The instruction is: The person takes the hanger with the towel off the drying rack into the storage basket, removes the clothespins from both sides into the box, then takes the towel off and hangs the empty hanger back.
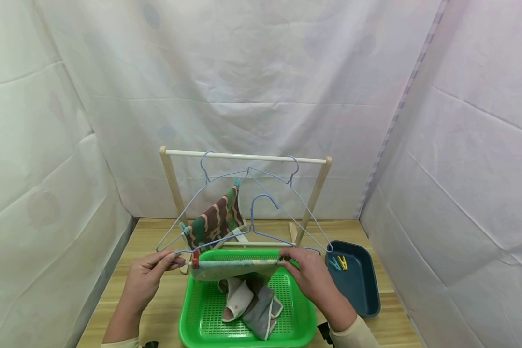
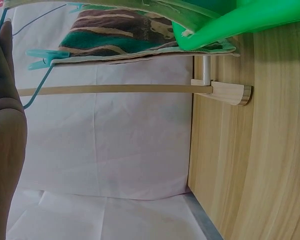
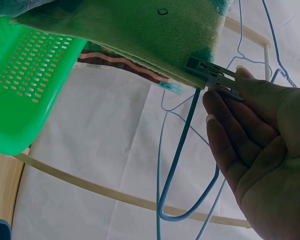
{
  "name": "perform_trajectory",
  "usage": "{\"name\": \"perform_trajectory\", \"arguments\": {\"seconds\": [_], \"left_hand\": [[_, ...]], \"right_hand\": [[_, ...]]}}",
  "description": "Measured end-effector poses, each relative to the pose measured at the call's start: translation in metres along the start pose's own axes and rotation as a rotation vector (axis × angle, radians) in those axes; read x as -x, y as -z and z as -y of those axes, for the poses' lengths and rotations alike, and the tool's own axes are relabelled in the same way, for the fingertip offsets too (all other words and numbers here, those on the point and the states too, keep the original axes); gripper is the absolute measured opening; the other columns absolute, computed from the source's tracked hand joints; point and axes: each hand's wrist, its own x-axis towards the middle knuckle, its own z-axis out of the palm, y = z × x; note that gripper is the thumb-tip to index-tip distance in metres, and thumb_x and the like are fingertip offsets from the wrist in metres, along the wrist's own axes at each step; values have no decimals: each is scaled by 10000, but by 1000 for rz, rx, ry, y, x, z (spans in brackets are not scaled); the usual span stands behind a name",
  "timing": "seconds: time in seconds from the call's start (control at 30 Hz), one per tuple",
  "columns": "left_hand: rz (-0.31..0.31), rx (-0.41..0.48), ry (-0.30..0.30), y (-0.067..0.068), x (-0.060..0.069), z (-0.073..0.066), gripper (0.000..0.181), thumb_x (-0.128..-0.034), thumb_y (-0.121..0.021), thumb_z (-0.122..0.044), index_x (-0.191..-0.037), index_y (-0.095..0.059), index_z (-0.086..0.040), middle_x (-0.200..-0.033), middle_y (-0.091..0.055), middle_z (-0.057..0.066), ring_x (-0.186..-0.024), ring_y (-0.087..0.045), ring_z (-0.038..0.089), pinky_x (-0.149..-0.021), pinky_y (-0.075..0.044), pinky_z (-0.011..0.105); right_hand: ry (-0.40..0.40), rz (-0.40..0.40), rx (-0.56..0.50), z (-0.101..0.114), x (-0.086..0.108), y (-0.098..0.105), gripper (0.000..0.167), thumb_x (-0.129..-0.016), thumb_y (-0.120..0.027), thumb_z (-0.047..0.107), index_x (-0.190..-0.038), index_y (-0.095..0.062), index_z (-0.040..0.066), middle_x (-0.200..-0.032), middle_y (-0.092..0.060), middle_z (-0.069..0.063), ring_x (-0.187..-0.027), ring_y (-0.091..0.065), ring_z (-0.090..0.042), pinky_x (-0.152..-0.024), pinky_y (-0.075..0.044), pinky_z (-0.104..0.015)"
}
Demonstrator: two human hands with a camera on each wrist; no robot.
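Note:
My left hand [image 1: 144, 276] pinches the left end of a blue wire hanger [image 1: 252, 212] between thumb and fingers. A pale green towel [image 1: 239, 271] lies over its bottom bar, with a red clothespin [image 1: 195, 259] clipped at the left corner. At the right corner, my right hand [image 1: 311, 274] pinches a dark clothespin [image 3: 212, 75] between thumb and fingers. The right wrist view shows that clothespin's jaws on the towel's edge by the hanger wire. Only part of the left hand [image 2: 5, 115] shows in the left wrist view, with its fingertips cut off.
Below sits a green basket [image 1: 184, 309] holding grey and white cloths [image 1: 261, 311]. Behind stands a wooden rack [image 1: 243, 156] with two blue hangers; a camouflage cloth [image 1: 217, 220] hangs from one by teal clothespins. A dark blue tray [image 1: 361, 290] at right holds teal and yellow clothespins [image 1: 341, 262].

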Motion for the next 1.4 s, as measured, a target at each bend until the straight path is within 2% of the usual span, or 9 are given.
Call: {"name": "perform_trajectory", "arguments": {"seconds": [0.33, 0.63, 0.8, 0.97, 1.4], "left_hand": [[-7, -12, 0, -1, 0, 0, 229, -1131, -581, 49, -1224, -714, 211, -993, -843, 56, -931, -814, 94, -854, -677, 262], [-9, -7, -11, 0, 0, 1, 216, -1128, -584, 52, -1208, -764, 142, -994, -840, 79, -935, -813, 103, -851, -677, 264], [-10, -20, -5, -1, 0, 0, 219, -1131, -584, 44, -1214, -750, 162, -995, -841, 79, -936, -813, 100, -854, -676, 262], [-17, -35, 15, -1, -1, -1, 249, -1141, -581, 19, -1235, -709, 210, -1001, -842, 67, -927, -815, 99, -859, -673, 252], [-26, -37, 29, -1, -1, -3, 243, -1140, -590, 11, -1240, -726, 186, -1007, -842, 70, -924, -818, 103, -867, -670, 246]], "right_hand": [[63, -86, 54, -2, 1, -1, 204, -921, -898, 79, -1094, -823, 157, -1043, -816, 23, -905, -770, -164, -731, -653, -331], [103, -185, 54, -1, 2, -1, 270, -850, -937, 9, -1051, -837, 160, -1031, -821, 34, -911, -777, -158, -749, -672, -351], [137, -230, 34, -2, 1, -1, 271, -831, -950, 5, -1035, -845, 151, -1028, -828, 26, -909, -788, -149, -740, -678, -333], [139, -232, 11, -2, 2, 2, 269, -833, -946, -1, -1047, -850, 132, -1050, -830, 3, -935, -798, -168, -742, -686, -341], [62, -195, 2, -4, 3, 12, 246, -875, -933, 40, -1083, -850, 144, -1050, -825, 30, -964, -784, -148, -794, -687, -376]]}}
